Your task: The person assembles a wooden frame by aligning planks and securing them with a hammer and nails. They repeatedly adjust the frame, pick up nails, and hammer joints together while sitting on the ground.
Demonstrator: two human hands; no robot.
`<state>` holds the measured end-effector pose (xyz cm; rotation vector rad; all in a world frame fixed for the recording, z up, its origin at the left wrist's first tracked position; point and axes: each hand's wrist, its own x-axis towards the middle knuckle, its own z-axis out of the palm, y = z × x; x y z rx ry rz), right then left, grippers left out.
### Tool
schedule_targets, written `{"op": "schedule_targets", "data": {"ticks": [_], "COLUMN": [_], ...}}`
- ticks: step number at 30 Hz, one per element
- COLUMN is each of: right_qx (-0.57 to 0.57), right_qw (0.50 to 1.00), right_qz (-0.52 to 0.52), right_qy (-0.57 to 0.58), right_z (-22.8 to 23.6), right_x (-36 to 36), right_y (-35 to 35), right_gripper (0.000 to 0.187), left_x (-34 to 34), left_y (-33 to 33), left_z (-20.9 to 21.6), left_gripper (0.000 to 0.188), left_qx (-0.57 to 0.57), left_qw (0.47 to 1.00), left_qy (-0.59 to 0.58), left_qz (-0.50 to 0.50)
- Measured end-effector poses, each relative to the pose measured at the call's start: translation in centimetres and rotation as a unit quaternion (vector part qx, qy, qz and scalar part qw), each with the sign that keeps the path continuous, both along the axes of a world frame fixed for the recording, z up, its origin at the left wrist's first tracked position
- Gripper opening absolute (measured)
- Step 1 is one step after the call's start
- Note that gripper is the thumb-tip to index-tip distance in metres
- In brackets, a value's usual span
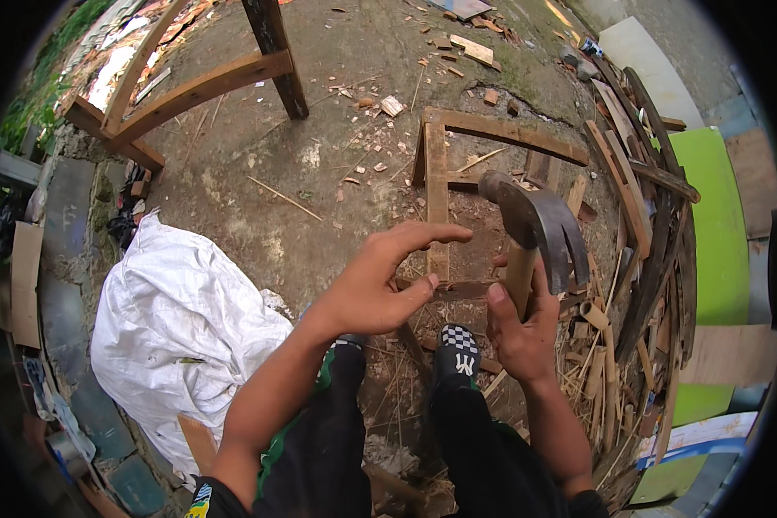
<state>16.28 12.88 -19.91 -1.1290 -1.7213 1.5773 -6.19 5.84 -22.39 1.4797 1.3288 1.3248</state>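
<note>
Gripping a claw hammer (535,233) by its wooden handle in the right hand (518,332), head raised over a wooden frame (440,173) lying on the dirt ground (259,173). Left hand (375,285) empty, fingers spread, thumb touching the frame's near rail beside a checkered shoe (457,354). Probably mid-strike; next blow needs fingers clear. Farther out: white sack (173,319) left, scrap wood pile (639,259) right, curved timber (190,91) beyond.

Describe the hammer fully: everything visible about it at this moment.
The claw hammer has a dark, worn metal head with a round striking face pointing left and a forked claw curving down right. Its pale wooden handle runs down into the right hand, which grips it just below the head. It is raised upright over the wooden frame, touching nothing else.
</note>
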Motion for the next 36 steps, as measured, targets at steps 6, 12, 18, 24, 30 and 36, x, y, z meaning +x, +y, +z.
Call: {"op": "schedule_targets", "data": {"ticks": [6,12,18,24,30,36], "right_qx": [0.049,-0.017,0.067,0.137,0.196,0.212], "right_qw": [0.994,0.999,0.991,0.974,0.952,0.944], "right_qz": [-0.065,-0.036,0.049,0.139,0.168,0.196], "right_qy": [0.068,0.007,-0.105,-0.116,-0.162,-0.162], "right_z": [-2.0,-1.8,-2.6,-2.2,-0.6,-0.9], "right_x": [4.0,5.6,6.1,5.2,3.3,3.3], "right_y": [2.0,2.5,1.6,0.9,0.5,1.0], "right_gripper": [0.039,0.029,0.015,0.022,0.02,0.032], "left_x": [0.9,2.0,2.4,2.2,2.2,1.9], "left_y": [0.0,0.3,0.6,0.6,0.7,0.8], "left_z": [-7.3,-9.5,-10.0,-10.6,-10.8,-10.7], "left_gripper": [0.041,0.032,0.024,0.021,0.022,0.024], "left_qx": [-0.011,0.045,0.073,0.104,0.116,0.128], "left_qw": [0.996,0.992,0.986,0.985,0.984,0.982], "left_qy": [0.081,0.115,0.137,0.125,0.126,0.137], "left_qz": [0.04,0.039,0.054,0.053,0.051,0.036]}}
